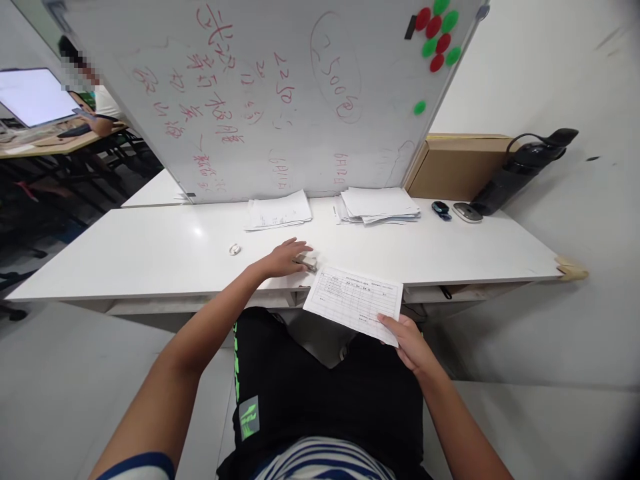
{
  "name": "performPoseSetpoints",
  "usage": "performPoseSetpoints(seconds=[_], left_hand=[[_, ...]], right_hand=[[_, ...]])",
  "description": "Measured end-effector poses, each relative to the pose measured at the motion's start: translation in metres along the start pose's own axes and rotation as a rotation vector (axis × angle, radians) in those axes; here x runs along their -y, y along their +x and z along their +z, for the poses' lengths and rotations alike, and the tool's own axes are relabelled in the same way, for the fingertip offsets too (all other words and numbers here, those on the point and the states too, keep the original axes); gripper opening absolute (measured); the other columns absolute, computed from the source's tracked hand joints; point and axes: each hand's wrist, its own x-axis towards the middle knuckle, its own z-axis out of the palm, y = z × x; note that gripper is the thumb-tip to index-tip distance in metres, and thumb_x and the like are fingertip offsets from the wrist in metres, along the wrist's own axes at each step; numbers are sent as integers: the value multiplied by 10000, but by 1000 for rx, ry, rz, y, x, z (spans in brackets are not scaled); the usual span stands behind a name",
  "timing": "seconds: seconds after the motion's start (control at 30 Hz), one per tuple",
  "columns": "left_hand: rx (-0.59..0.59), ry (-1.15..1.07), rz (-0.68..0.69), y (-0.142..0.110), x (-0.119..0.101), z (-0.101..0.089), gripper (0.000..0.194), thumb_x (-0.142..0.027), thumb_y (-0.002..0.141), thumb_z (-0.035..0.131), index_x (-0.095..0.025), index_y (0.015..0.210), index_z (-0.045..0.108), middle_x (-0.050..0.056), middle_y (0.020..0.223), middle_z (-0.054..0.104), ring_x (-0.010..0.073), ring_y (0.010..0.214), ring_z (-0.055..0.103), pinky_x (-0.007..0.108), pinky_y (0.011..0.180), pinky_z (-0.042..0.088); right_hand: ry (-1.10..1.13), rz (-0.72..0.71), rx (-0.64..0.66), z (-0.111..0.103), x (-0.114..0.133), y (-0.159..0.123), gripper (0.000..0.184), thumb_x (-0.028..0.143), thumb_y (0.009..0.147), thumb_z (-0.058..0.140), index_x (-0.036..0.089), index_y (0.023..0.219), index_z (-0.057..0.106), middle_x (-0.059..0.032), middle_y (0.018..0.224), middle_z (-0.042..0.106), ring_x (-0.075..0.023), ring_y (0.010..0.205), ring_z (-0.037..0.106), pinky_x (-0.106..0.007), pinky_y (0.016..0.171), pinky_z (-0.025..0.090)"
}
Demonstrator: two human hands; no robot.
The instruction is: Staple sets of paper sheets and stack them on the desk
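Whiteboard: glossy panel beyond the left fingers; its top is cut off, and faint handwriting defeats me in places.
Tabletop: smooth, white, beneath the left fingers.
Cardboard box: one, brown, well beyond the right fingers, partly hidden by the bottle.
Bottle: one, black cylinder with a looped strap, right of and beyond the right fingers.
Paper stacks: two, loose-edged, ahead of the fingers; I can't count the sheets.
Printed form: pinched by the right fingers at its near corner, thumb on top, the rest mostly hidden beneath; text too small for me.
Stapler-like tool: half covered by the left fingers; I can't tell whether they grip it or merely touch it.
White ring-shaped item: one, left of the left fingers, hard to identify.
Magnets: nine discs, four red, five green, far beyond the right fingers.
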Motion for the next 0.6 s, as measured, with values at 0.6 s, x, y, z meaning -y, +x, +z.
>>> performPoseSetpoints(seconds=[0.6], left_hand=[[-197, 5, -99, 52, -12, 29, 499, -592, 875, 378, -232, 1133, 608, 88, 1328, 534, 320, 1383, 231, 505, 1109, 112]], right_hand=[[17, -10, 31, 20, -15, -2, 410, 384, 723, 745, 184, 1077, 693, -86, 1151, 676, -269, 1064, 638, -429, 1013, 448]])
